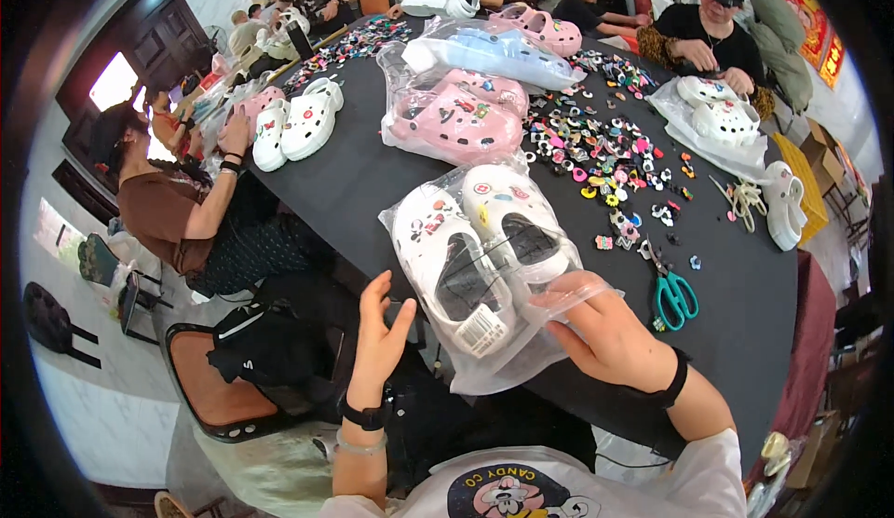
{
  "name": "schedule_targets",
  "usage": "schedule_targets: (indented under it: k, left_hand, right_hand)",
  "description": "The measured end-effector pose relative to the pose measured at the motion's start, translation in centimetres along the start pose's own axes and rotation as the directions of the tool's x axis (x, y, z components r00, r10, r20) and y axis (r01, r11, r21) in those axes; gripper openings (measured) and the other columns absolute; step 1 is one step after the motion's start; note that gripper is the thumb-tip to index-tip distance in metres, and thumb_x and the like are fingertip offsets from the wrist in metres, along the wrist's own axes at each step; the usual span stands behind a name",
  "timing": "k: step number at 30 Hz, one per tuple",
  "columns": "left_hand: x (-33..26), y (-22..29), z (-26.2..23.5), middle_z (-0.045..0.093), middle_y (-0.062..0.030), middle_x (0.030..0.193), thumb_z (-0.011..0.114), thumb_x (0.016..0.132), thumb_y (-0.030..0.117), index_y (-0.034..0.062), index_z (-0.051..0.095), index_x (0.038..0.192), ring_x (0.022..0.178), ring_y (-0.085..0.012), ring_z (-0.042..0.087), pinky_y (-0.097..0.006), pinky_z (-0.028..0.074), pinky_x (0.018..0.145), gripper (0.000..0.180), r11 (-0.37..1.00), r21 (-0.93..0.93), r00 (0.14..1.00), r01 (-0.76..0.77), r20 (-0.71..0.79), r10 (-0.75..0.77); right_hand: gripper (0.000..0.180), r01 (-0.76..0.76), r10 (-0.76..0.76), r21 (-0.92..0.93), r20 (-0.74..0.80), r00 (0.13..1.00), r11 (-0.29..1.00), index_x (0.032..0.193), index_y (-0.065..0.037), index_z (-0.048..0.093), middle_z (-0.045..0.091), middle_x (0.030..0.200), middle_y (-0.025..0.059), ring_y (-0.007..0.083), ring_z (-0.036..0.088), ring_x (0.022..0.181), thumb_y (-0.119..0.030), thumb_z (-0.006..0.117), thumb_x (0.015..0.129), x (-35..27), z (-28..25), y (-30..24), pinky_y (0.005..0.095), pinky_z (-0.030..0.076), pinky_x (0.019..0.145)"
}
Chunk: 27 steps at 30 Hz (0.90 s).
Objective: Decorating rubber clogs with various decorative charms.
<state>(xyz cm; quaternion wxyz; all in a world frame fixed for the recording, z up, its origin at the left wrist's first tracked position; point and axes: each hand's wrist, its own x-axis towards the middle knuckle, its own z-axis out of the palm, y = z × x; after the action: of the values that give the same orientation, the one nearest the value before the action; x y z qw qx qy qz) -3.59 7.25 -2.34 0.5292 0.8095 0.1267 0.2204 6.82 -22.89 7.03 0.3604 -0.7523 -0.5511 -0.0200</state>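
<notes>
A pair of white clogs (424, 229) with small charms lies inside a clear plastic bag (489, 374) at the near edge of the dark table. My right hand (605, 332) pinches the bag's edge on the right, close to the heel of one clog. Beside the bag on the left, my left hand (382, 332) is raised with fingers apart, holding nothing. A barcode label (481, 330) shows near the heel of the left clog. To the right of my right hand lie teal-handled scissors (675, 299).
Loose shoe charms (605, 150) cover the table's middle right. Bagged pink clogs (456, 122) lie beyond my bag, white clogs (312, 119) to the left. A single white clog (785, 206) stands at the right edge. Co-workers sit around; a chair (214, 378) stands at left.
</notes>
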Motion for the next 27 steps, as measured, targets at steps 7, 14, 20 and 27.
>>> schedule_targets:
  k: [7,14,20,27]
  left_hand:
    - [0.1,-2.2,2.2,0.048,-0.0194,0.138,0.056,0.102,0.026,-0.0029,0.036,0.146,0.128,-0.0261,0.047,-0.039,0.039,0.106,0.056,0.997,-0.077,0.995,0.013,0.104,-0.005]
    - [0.4,-0.7,2.1,0.052,-0.0160,0.133,0.057,0.101,0.020,-0.0026,0.035,0.146,0.110,-0.0190,0.055,-0.034,0.046,0.096,0.054,0.971,-0.219,0.989,0.093,0.131,-0.066]
    - [0.1,-1.7,3.1,0.050,-0.0124,0.136,0.055,0.102,0.017,0.0005,0.032,0.148,0.104,-0.0145,0.057,-0.032,0.046,0.092,0.054,0.894,-0.432,0.989,0.116,0.132,-0.064]
    - [-0.6,-1.6,1.0,0.049,-0.0133,0.142,0.046,0.105,0.038,0.0001,0.032,0.148,0.113,-0.0179,0.057,-0.033,0.044,0.091,0.060,0.746,-0.564,0.935,0.355,0.204,-0.290]
  right_hand:
    - [0.044,0.001,-0.056,-0.537,-0.085,0.995,0.843,0.126,-0.007,0.061,0.057,0.129,0.0173,0.0321,0.055,0.117,-0.013,0.067,0.082,2.9,1.2,-1.7,0.0422,0.046,0.096]
    - [0.032,0.019,0.034,-0.551,0.086,0.996,0.834,0.111,-0.011,0.066,0.064,0.099,0.0098,0.0287,0.062,0.093,-0.014,0.063,0.080,4.2,0.1,-0.5,0.0414,0.046,0.082]
    - [0.032,0.082,0.094,-0.504,0.315,0.944,0.860,0.102,-0.014,0.067,0.063,0.086,0.0075,0.0255,0.064,0.085,-0.024,0.075,0.073,4.3,1.8,0.7,0.0401,0.045,0.080]
    - [0.045,0.066,-0.008,-0.311,0.183,0.983,0.948,0.106,-0.019,0.069,0.065,0.098,0.0055,0.0241,0.065,0.090,-0.027,0.082,0.063,-0.2,0.0,0.2,0.0426,0.041,0.081]
